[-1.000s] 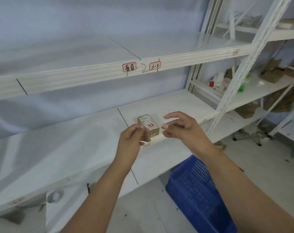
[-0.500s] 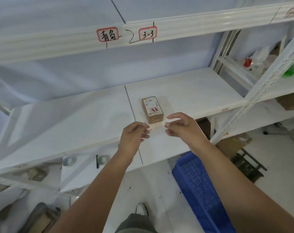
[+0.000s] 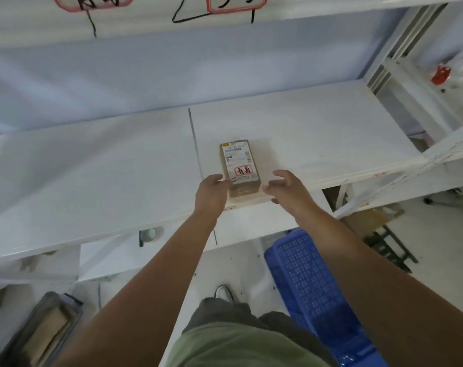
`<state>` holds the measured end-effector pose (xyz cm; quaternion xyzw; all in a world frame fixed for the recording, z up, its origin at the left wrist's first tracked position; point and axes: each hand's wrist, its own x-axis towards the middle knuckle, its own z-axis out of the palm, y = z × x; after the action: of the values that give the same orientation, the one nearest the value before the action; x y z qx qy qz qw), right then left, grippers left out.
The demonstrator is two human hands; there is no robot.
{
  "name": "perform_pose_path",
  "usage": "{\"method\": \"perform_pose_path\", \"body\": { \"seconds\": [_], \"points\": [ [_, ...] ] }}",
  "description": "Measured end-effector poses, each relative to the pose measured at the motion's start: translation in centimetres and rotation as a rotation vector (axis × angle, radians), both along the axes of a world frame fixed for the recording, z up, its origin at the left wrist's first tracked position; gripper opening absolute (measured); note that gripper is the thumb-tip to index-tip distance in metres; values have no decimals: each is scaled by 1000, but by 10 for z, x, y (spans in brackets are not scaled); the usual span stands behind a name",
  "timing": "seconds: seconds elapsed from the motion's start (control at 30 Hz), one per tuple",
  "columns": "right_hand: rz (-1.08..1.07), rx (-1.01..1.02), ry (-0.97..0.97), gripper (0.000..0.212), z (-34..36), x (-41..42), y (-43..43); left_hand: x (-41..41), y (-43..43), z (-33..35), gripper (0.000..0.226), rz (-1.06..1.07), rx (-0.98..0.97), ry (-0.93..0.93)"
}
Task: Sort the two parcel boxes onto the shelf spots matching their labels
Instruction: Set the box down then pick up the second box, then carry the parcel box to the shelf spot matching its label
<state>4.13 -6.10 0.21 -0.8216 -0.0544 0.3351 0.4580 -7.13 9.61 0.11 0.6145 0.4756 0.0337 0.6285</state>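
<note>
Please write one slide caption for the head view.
Both hands, left and right, flank small brown cardboard parcel box on white shelf.

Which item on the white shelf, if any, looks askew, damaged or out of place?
Nothing stands out. The parcel box lies flat and intact on the shelf, slightly angled, near its front edge.

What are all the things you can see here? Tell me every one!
small brown cardboard parcel box: one, brown with a white label and red-outlined sticker, near the front edge of the middle shelf
white metal shelf: one board with a dark seam line, middle of view
red-outlined handwritten shelf labels: two, cut off at the top, on the upper shelf edge
blue plastic perforated crate: one, on the floor at lower right
red small object: one, on the neighbouring rack, too blurred to identify
left hand: one, at the box's left side
right hand: one, fingers spread, beside the box's right
</note>
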Motion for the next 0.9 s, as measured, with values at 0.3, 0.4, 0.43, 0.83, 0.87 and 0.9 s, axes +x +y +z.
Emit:
{"method": "perform_pose_path", "body": {
  "seconds": [0.3,0.4,0.43,0.83,0.87,0.9],
  "points": [
    [142,60,92,61,-7,31,27,30,-21,-22,52,127,-19,7],
    [203,100,74,43,-10,31,28,30,-34,-21,57,227,-2,-18],
    [214,125,63,38,-11,31,26,29,-39,-19,57,261,-5,-45],
    [268,381,96,43,18,37,-23,-19,-96,21,52,361,-40,-354],
    [282,407,119,43,24,36,-28,-22,-101,26,51,353,-28,-367],
    [296,429,127,42,31,34,-32,-26,-105,30,51,342,-14,-376]
  ]
}}
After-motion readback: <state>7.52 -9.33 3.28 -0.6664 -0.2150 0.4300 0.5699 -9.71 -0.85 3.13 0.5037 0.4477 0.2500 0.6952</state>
